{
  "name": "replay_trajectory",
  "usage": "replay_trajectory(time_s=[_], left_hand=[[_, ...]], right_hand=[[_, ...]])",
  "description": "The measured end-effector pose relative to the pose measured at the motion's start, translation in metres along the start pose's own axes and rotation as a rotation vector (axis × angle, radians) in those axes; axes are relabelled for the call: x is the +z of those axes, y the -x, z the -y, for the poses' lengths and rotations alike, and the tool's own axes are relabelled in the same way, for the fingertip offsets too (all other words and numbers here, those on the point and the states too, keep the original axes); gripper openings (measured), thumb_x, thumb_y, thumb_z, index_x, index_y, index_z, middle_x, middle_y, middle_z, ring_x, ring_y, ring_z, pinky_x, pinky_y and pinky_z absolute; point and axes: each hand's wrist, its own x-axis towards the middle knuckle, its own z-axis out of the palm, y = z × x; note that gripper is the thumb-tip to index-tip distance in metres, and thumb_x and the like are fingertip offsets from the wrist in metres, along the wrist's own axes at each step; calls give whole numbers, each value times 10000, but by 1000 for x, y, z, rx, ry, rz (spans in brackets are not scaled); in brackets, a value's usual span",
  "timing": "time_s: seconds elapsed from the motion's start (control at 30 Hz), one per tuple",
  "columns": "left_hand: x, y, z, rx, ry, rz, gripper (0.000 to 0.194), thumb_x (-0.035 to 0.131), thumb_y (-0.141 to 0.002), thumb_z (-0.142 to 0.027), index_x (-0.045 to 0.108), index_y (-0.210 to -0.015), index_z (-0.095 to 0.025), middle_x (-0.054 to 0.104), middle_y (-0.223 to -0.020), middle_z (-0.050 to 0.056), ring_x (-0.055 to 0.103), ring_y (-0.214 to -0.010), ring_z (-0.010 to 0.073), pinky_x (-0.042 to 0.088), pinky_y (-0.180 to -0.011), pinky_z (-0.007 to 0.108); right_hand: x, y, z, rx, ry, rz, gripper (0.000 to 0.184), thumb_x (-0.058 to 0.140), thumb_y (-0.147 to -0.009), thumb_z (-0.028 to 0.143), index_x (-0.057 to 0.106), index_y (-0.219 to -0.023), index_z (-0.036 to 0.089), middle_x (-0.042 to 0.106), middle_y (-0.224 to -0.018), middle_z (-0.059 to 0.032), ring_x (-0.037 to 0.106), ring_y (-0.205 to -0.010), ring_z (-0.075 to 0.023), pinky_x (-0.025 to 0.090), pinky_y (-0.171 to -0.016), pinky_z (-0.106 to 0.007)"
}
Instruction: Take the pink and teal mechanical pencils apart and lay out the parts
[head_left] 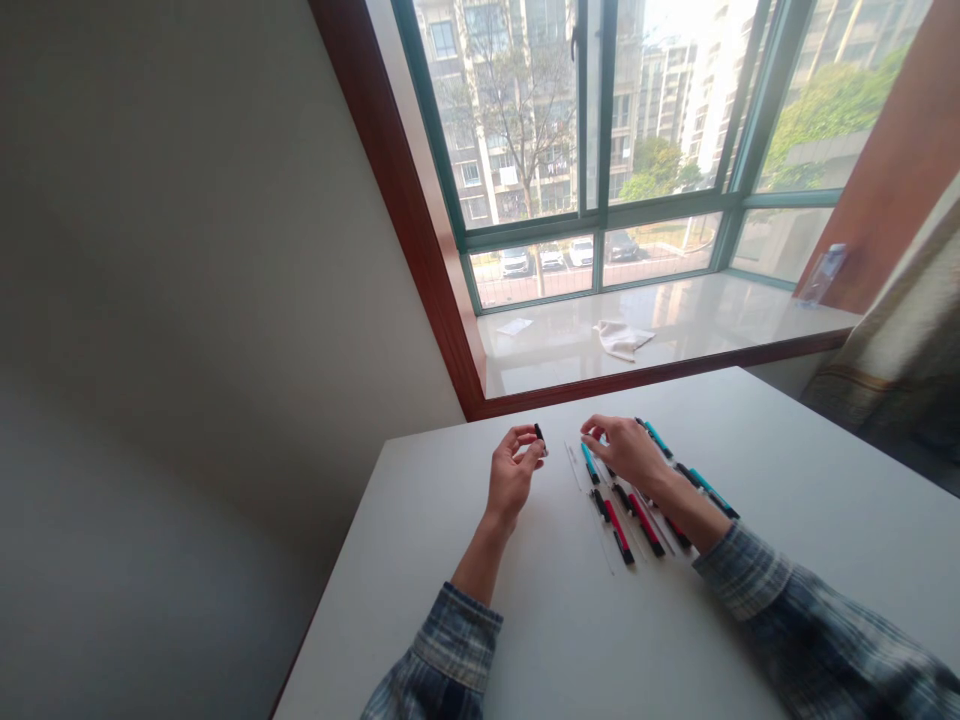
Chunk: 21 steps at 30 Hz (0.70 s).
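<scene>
My left hand (pixel 513 475) is raised over the white table, thumb and fingers closed on a short black pen part (pixel 540 436). My right hand (pixel 624 447) hovers at the far end of the laid-out pen parts, thumb and fingertips pinched together; whatever is between them is too small to make out. Just below those fingertips lies a turquoise pen barrel (pixel 590 463). Red and black pen barrels (pixel 619 532) lie nearer to me, with thin clear refills (pixel 574 466) to their left. More turquoise and black pens (pixel 712 492) show beyond my right wrist, which hides part of the rows.
The white table (pixel 450 560) ends at a window sill with a red-brown wooden edge (pixel 555 393). On the sill are a crumpled white cloth (pixel 624 340), a flat white piece (pixel 515 327) and a clear bottle (pixel 823 275). A curtain (pixel 892 340) hangs at the right.
</scene>
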Motion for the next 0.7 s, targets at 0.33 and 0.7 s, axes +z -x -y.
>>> replay_trajectory(time_s=[0.33,0.7], left_hand=[[0,2,-6,-53,-10,-7,285,686,-849,-371,620,-1081,-219,686,-1025,64,735,-794,177,589,-742,322],[-3,-2,-6,-47,-46,-15,297,691,-835,-364,623,-1076,-205,677,-1011,66,724,-765,178,582,-732,334]], right_hand=[[2,3,5,-23,107,130,121,653,-901,258,768,-937,266,765,-768,-32,700,-728,-221,454,-678,-296],[0,4,16,-30,273,146,165,688,-896,318,710,-1047,257,763,-831,-60,705,-762,-238,409,-609,-295]])
